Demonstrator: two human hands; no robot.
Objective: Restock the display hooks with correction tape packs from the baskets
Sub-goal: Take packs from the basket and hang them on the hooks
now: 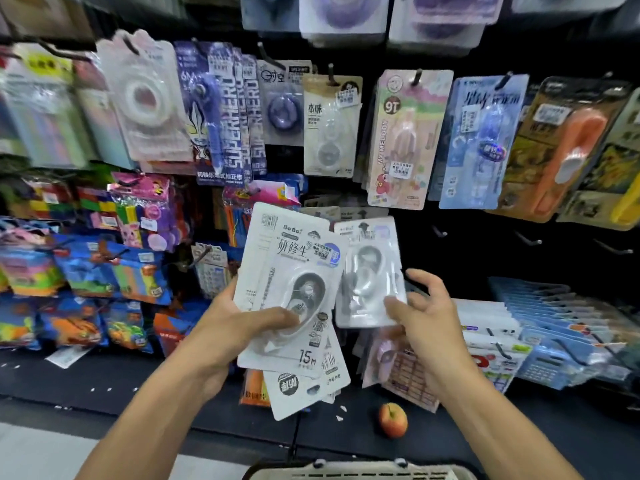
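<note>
The white stack of packs [291, 296] shows a grey oval tape under clear plastic and black print. The left hand [242, 317] grips it in front of the hooks, thumb across. The right hand [426, 306] pinches one white pack [370, 271] just beside it, above the basket [360, 471].

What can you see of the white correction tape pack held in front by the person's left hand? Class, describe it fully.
The white cardboard-backed correction tape pack is a flat card with a clear plastic blister over a grey and white oval dispenser. It bears black printed characters, a barcode at the top left, a price sticker and "15M" near the bottom. It is upright, tilted slightly, on top of a fanned stack of similar packs. The left hand grips it, thumb across the blister. Another pack overlaps its right edge.
</note>
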